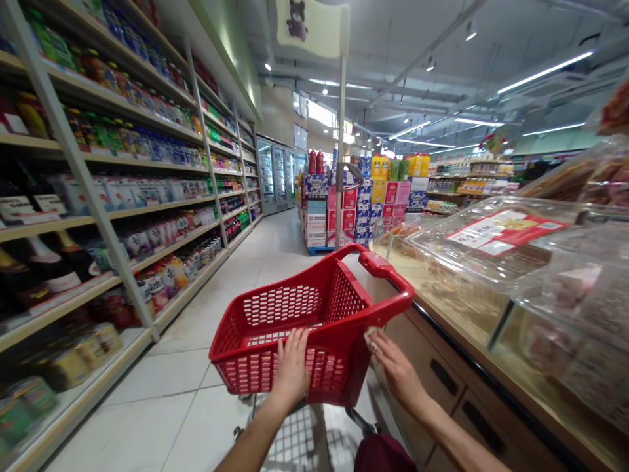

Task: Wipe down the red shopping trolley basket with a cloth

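A red plastic shopping cart point(339, 354) with perforated basket walls stands in front of me, turned so that its handle points right. My left hand point(292, 364) lies against the near wall of the basket, its fingers stretched up to the rim. Under the fingers of my right hand point(398, 367) is a small crumpled pale cloth or tissue point(374, 334). That hand presses it to the cart's side, just below the handle point(393, 298). The part of the cloth beneath the fingertips is hidden. Nothing shows inside the visible part of the basket.
Drink shelves point(122, 160) line the left side. A wooden counter point(442, 347) with clear plastic food covers point(481, 249) runs close on the right. Stacked drink boxes point(344, 210) stand ahead, and a pole with a bear flag point(314, 26) rises behind the cart.
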A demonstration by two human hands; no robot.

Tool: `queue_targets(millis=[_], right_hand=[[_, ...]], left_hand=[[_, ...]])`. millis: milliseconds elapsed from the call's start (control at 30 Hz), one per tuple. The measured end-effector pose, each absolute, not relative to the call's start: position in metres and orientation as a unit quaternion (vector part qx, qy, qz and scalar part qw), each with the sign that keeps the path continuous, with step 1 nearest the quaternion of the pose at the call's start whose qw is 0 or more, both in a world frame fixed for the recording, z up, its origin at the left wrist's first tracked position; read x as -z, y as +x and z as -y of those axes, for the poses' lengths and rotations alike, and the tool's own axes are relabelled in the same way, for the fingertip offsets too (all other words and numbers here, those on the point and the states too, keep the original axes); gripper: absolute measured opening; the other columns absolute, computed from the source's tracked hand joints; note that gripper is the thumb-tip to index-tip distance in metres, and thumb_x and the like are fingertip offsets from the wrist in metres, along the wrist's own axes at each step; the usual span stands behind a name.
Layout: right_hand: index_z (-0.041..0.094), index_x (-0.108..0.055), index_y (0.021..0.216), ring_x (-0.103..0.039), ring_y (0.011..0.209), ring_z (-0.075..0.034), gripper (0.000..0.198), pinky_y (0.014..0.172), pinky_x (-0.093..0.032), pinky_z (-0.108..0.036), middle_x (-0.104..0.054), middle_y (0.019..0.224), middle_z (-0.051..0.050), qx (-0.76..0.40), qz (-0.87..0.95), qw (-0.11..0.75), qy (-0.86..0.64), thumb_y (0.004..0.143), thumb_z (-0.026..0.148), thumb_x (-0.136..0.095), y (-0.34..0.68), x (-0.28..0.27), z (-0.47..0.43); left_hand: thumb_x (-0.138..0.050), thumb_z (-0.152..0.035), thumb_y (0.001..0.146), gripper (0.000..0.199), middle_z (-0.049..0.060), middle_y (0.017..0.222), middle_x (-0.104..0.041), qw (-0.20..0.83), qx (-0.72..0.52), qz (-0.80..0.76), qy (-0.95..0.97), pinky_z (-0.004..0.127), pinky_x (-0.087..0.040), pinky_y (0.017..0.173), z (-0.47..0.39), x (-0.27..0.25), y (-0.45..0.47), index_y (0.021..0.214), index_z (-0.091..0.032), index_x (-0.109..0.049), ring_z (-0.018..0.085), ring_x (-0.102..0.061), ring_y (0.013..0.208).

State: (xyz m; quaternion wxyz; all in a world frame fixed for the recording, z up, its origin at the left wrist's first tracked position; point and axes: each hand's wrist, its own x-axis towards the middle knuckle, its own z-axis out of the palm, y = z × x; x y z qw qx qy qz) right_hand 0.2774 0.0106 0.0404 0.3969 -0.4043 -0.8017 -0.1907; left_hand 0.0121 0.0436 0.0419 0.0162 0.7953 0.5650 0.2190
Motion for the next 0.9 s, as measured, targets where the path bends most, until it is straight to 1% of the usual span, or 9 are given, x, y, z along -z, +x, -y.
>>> queue_targets(millis=[167,267,333,400,533,600,700,833,900], right_hand=[[0.026,-0.036,0.127,-0.03,0.123,-0.022,0.047,0.099,-0.032,-0.048,-0.041,0.13,-0.006,0.245,0.692,0.504,-0.455,0.083,0.008,-0.035,0.295,-0.083,-0.023],[0.025,-0.038,0.126,-0.03,0.123,-0.023,0.047,0.096,-0.036,-0.048,-0.043,0.128,-0.007,0.251,0.714,0.473,-0.451,0.083,0.007,-0.035,0.293,-0.067,-0.023],[0.025,-0.041,0.125,-0.035,0.121,-0.021,0.046,0.092,-0.042,-0.042,-0.05,0.122,-0.006,0.233,0.767,0.422,-0.423,0.083,0.008,-0.035,0.287,-0.046,-0.016],[0.026,-0.041,0.124,-0.038,0.119,-0.019,0.046,0.091,-0.044,-0.039,-0.054,0.119,-0.005,0.215,0.794,0.398,-0.407,0.083,0.008,-0.035,0.287,-0.039,-0.01],[0.025,-0.038,0.127,-0.033,0.122,-0.022,0.049,0.099,-0.032,-0.047,-0.043,0.129,-0.006,0.258,0.69,0.488,-0.468,0.082,0.007,-0.035,0.31,-0.083,-0.022],[0.024,-0.037,0.127,-0.03,0.123,-0.023,0.05,0.099,-0.03,-0.05,-0.041,0.13,-0.006,0.286,0.64,0.505,-0.503,0.081,0.006,-0.033,0.314,-0.104,-0.032],[0.022,-0.039,0.127,-0.028,0.124,-0.023,0.048,0.098,-0.031,-0.05,-0.043,0.128,-0.007,0.289,0.668,0.467,-0.502,0.082,0.005,-0.031,0.293,-0.104,-0.039],[0.024,-0.045,0.122,-0.033,0.121,-0.019,0.041,0.098,-0.035,-0.043,-0.051,0.121,-0.003,0.269,0.794,0.366,-0.404,0.085,0.01,-0.034,0.268,-0.09,-0.038],[0.023,-0.048,0.119,-0.036,0.119,-0.02,0.039,0.096,-0.036,-0.043,-0.053,0.12,-0.005,0.283,0.777,0.366,-0.427,0.085,0.011,-0.033,0.279,-0.099,-0.043]], left_hand=[[-0.034,0.001,0.055,0.075,0.011,0.137,-0.031,0.012,-0.218,-0.565,0.795,0.047,-0.011,0.105,-0.04,-0.047,0.013,0.129,-0.009,-0.028,0.021,-0.016,0.129],[-0.034,0.001,0.055,0.075,0.01,0.137,-0.03,0.017,-0.211,-0.569,0.795,0.047,-0.011,0.105,-0.04,-0.048,0.013,0.129,-0.009,-0.027,0.02,-0.016,0.129],[-0.034,0.001,0.055,0.076,0.01,0.137,-0.03,0.02,-0.207,-0.571,0.794,0.047,-0.01,0.105,-0.04,-0.049,0.013,0.129,-0.009,-0.027,0.02,-0.016,0.129],[-0.034,0.001,0.054,0.075,0.01,0.137,-0.03,0.021,-0.205,-0.571,0.794,0.047,-0.01,0.105,-0.04,-0.049,0.013,0.129,-0.009,-0.027,0.021,-0.015,0.129],[-0.034,0.001,0.054,0.076,0.01,0.137,-0.03,0.02,-0.211,-0.572,0.792,0.047,-0.01,0.105,-0.041,-0.047,0.013,0.129,-0.01,-0.027,0.02,-0.015,0.129],[-0.034,0.001,0.055,0.075,0.01,0.137,-0.03,0.018,-0.216,-0.57,0.793,0.047,-0.01,0.105,-0.041,-0.046,0.014,0.129,-0.01,-0.027,0.02,-0.015,0.129],[-0.034,0.001,0.056,0.074,0.01,0.137,-0.03,0.02,-0.218,-0.569,0.792,0.047,-0.011,0.105,-0.041,-0.047,0.014,0.129,-0.01,-0.027,0.02,-0.016,0.129],[-0.034,0.001,0.055,0.075,0.01,0.137,-0.031,0.027,-0.212,-0.575,0.79,0.047,-0.013,0.104,-0.04,-0.05,0.014,0.129,-0.011,-0.028,0.02,-0.017,0.129],[-0.034,0.001,0.055,0.076,0.009,0.137,-0.031,0.025,-0.209,-0.575,0.791,0.047,-0.013,0.105,-0.04,-0.05,0.013,0.129,-0.011,-0.027,0.02,-0.017,0.129]])
